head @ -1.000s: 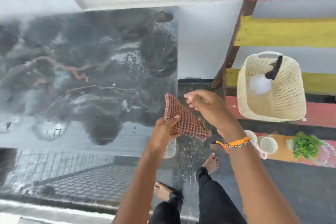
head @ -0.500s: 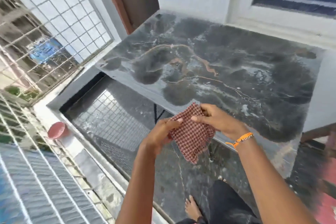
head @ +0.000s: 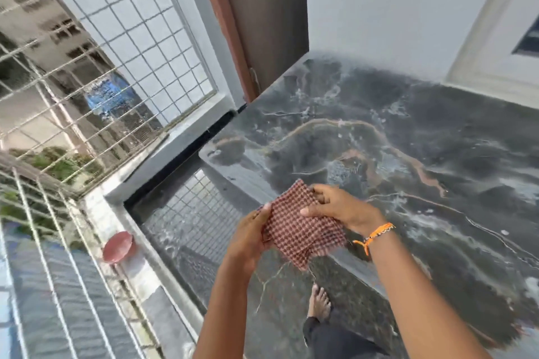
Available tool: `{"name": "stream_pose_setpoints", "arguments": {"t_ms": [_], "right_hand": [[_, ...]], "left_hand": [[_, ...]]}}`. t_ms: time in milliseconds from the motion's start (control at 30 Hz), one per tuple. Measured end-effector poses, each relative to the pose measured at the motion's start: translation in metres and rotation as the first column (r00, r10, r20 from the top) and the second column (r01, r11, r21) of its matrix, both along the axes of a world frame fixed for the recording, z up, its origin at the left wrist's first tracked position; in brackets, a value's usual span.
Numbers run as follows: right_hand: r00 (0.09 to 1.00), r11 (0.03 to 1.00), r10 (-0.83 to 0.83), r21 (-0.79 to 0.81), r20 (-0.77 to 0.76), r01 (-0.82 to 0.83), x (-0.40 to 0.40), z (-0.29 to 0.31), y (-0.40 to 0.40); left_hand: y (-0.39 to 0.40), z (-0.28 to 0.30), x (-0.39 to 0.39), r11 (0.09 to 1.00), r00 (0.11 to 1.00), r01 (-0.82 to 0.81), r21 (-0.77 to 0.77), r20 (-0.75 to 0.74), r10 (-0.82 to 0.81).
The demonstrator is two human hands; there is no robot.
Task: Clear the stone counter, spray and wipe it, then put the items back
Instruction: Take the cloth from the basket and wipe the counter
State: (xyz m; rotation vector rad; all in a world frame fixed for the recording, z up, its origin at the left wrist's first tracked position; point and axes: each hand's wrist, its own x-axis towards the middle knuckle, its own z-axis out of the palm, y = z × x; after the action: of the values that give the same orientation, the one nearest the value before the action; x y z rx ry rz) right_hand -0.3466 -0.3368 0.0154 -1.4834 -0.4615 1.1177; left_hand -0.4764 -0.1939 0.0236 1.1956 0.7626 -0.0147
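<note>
Over counter (head: 408,140) edge: both hands pinch folded cloth (head: 300,230), corner down.

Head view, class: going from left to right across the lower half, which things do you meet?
Red dish → left hand → checked cloth → right hand → orange wristband → stone counter.

Two hands (head: 294,224) – one cloth (head: 300,230) – one counter (head: 408,154).

cloth (head: 300,229) now nearer counter edge (head: 233,175)
</note>
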Motion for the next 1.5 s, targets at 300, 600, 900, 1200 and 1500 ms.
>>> {"name": "stream_pose_setpoints", "arguments": {"t_ms": [300,600,900,1200,1500], "right_hand": [[0.855,0.862,-0.401,-0.182,0.327,0.474,0.113,0.025,0.078],[0.678,0.653,-0.52,-0.27,0.52,0.708,0.205,0.019,0.171],[0.606,0.437,-0.004,-0.544,0.795,0.716,0.203,-0.061,0.233],[0.556,0.442,0.254,-0.607,0.791,0.661,0.189,-0.09,0.315],[0.535,0.494,0.257,-0.585,0.805,0.644,0.302,-0.087,0.315]], "left_hand": [[0.09,-0.005,0.125,0.979,0.99,0.13,0.156,-0.078,-0.119],[0.156,-0.02,0.234,0.882,0.904,0.426,0.199,-0.065,-0.422],[0.26,-0.05,0.304,0.711,0.824,0.54,0.45,-0.109,-0.557],[0.316,-0.073,0.327,0.657,0.879,0.433,0.617,-0.13,-0.458],[0.314,-0.086,0.336,0.511,0.81,0.525,0.681,-0.216,-0.545]]}}
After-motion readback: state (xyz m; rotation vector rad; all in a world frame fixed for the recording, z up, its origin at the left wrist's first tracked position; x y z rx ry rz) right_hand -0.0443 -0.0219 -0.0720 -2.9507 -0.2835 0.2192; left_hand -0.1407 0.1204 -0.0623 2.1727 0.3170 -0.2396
